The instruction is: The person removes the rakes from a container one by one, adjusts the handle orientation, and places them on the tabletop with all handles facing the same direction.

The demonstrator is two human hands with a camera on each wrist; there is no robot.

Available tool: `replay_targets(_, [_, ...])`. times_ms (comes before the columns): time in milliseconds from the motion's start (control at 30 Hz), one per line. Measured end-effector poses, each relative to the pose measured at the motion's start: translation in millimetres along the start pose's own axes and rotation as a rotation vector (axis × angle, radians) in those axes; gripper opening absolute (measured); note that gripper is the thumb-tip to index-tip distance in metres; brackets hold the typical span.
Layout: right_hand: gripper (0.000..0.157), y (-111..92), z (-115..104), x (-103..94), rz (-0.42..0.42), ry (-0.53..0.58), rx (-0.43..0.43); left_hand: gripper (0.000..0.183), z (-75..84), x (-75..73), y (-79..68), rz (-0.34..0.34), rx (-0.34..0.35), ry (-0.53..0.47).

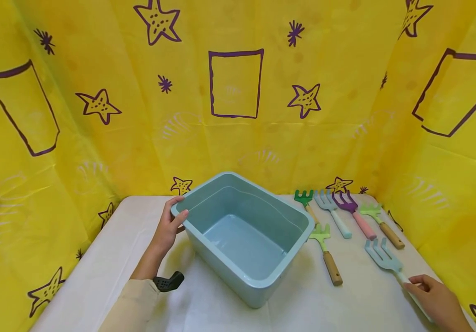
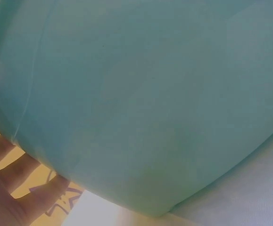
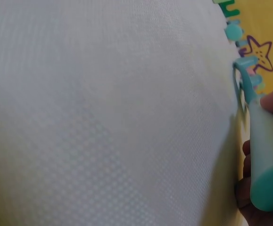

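Observation:
A light blue plastic bin (image 1: 238, 272) stands at an angle on the table, and its inside shows bare. My left hand (image 1: 173, 221) grips the bin's rim at its left corner, thumb over the edge; in the left wrist view the bin's wall (image 2: 141, 103) fills most of the picture. At the lower right my right hand (image 1: 437, 297) holds a pale blue garden hand fork (image 1: 387, 258) by its handle, tines pointing away. The right wrist view shows the fork's pale handle (image 3: 268, 146) with a teal end, thumb on top and fingers beneath.
Right of the bin lie several more hand forks: a dark green one (image 1: 304, 198), a blue one (image 1: 337, 221), a purple one with a pink handle (image 1: 358, 216), and two light green ones with wooden handles (image 1: 391, 235). Yellow patterned sheeting (image 1: 238, 152) walls the white table (image 1: 146, 207).

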State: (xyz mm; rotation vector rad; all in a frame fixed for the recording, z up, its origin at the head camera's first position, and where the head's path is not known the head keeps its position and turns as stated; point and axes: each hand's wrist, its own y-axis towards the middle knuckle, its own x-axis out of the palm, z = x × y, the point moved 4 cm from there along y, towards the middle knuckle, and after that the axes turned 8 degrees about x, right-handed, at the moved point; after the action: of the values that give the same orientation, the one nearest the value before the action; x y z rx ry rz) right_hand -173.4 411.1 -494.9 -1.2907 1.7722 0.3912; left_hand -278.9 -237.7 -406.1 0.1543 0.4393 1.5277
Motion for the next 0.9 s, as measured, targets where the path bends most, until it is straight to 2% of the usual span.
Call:
replay_targets(200, [0.050,1,0,-1.4,0.036,-0.024,-0.012,0.052,0.3,-0.4,-0.5,0.000,-0.002,0.002])
replay_targets(400, [0.045,3,3,-1.2,0.101,-0.031,0.036,0.052,0.1,-0.7,-0.2,-0.002,0.003,0.001])
replay_targets(567, [0.045,6,5,-1.8,0.104,-0.043,0.059,0.051,0.7,1.6,1.0,-0.004,0.011,-0.016])
replay_targets(800, [0.046,10,11,-6.9,0.087,-0.147,-0.032,0.049,-2.8,6.5,3.4,-0.040,0.010,-0.006])
replay_targets(900, [0.046,12,9,-8.3,0.088,-0.164,-0.037,0.051,-1.7,7.8,1.9,-0.049,0.000,-0.003])
